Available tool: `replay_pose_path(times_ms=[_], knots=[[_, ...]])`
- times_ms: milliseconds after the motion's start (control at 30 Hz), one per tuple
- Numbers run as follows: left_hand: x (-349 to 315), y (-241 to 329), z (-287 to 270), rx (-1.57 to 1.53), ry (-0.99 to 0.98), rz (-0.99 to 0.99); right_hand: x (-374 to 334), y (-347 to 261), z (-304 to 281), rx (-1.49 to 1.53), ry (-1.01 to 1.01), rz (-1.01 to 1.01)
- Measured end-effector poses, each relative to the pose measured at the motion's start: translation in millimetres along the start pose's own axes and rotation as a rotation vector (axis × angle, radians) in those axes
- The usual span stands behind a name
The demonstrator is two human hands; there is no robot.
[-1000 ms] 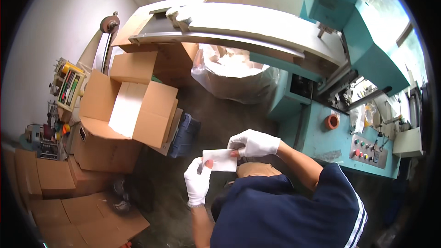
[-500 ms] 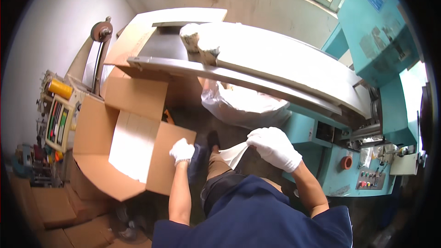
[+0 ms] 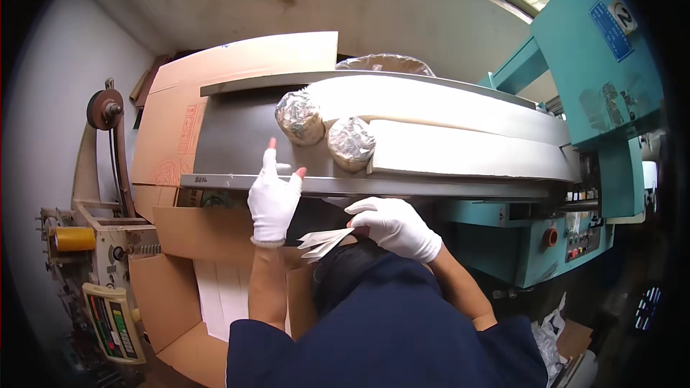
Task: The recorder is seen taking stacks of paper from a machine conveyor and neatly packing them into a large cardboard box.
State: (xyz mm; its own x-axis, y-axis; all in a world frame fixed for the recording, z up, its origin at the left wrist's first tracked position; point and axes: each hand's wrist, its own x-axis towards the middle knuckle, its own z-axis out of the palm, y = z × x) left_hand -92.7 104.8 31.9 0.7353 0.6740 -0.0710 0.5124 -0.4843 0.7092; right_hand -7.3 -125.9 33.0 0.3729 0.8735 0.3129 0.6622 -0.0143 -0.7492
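Observation:
My left hand (image 3: pixel 274 205), in a white glove with bare fingertips showing at the thumb and index finger, is raised at the near rail of the metal trough (image 3: pixel 244 129). Its index finger points up, the thumb stands apart, and nothing is held. In front of my body my right hand (image 3: pixel 395 228), also gloved in white, pinches several thin white folded sheets (image 3: pixel 323 242) that fan out to the left. Two long rows of white sheets (image 3: pixel 460 147) lie along the trough. Against their left ends stand two round, mottled, tape-wrapped blocks (image 3: pixel 351 144).
A teal machine (image 3: pixel 575 50) stands at the trough's right end. Below left is an open cardboard box (image 3: pixel 176 302) with white contents. Flattened cardboard (image 3: pixel 172 100) leans behind the trough's left end. At far left stands a device with a yellow roll (image 3: pixel 74 238).
My view has turned up toward the trough. My left hand has moved from the box flap to the trough's near rail and opened. The right hand still holds the white sheets, now closer to my body.

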Motion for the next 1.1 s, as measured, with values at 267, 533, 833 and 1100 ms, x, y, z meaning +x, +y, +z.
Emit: replay_pose_path(times_ms=[267,533,833,1100], knots=[[136,-27,39,-0.198,0.216,0.328,33,13,8,-0.046,0.067,0.019],[47,25,38,0.020,-0.300,0.378,39,28,1,0.175,0.137,0.142],[60,-28,44,-0.009,-0.051,0.418,63,23,5,-0.205,0.294,0.506],[14,-29,9,0.071,0.357,0.253,93,37,42,-0.717,0.374,0.537]])
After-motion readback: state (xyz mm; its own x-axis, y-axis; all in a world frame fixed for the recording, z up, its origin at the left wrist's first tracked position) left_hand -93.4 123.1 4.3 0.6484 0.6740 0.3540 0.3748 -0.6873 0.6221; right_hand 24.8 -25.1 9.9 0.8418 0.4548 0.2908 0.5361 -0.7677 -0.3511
